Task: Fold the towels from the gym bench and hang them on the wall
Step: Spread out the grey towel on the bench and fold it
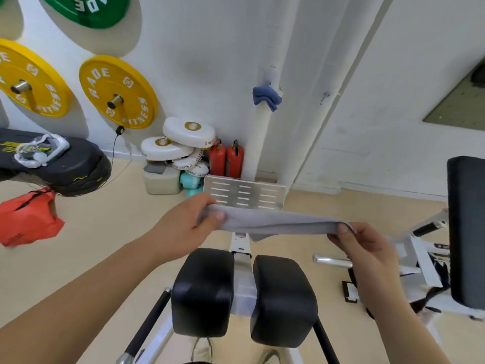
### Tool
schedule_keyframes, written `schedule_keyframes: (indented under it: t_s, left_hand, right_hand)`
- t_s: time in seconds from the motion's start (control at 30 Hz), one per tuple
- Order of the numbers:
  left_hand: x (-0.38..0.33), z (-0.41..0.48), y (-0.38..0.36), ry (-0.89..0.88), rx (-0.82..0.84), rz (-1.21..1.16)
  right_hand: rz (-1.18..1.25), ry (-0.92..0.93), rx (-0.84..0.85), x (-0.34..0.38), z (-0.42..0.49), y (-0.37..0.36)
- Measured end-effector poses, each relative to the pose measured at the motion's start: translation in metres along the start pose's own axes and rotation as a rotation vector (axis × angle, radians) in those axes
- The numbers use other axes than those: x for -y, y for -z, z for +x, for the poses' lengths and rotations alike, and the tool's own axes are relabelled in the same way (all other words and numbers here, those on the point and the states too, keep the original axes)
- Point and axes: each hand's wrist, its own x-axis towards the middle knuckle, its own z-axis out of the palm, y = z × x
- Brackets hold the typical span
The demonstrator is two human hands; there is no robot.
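At the far left, two yellow weight plates (119, 91) hang on the white wall above a black pad and an orange bag (27, 219) lying on the floor. Nearer the middle, the left hand (183, 224) pinches one end of a grey towel (275, 223): the thumb lies on top of the cloth and the fingers (219, 215) curl beneath it, closed tight on the fabric. From those fingers the towel runs rightward as a long, narrow, flattened band, pale grey and soft-looking, folded lengthwise so that its layers lie one on another, with a loose corner sagging just below the band past its midpoint. It is held taut in the air above the two black pads (244, 295) of the gym machine and in front of a slotted metal plate (244, 193). Above and beyond, a blue towel (266, 97) hangs folded from a hook on the wall. The right hand (367, 248) grips the towel's other end, thumb and fingertips pressed shut on the edge.
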Motion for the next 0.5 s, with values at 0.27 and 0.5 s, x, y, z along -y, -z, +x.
schedule_keyframes:
  t_s: [0.27,0.5]
  left_hand:
    - [0.059,-0.107,-0.079,0.154,0.267,0.277]
    - [0.064,-0.188,-0.114,0.254,0.298,0.232]
  right_hand:
    - [-0.321,-0.225,0.346,-0.091,-0.090,0.022]
    - [-0.435,-0.300,0.472,-0.135,-0.141,0.058]
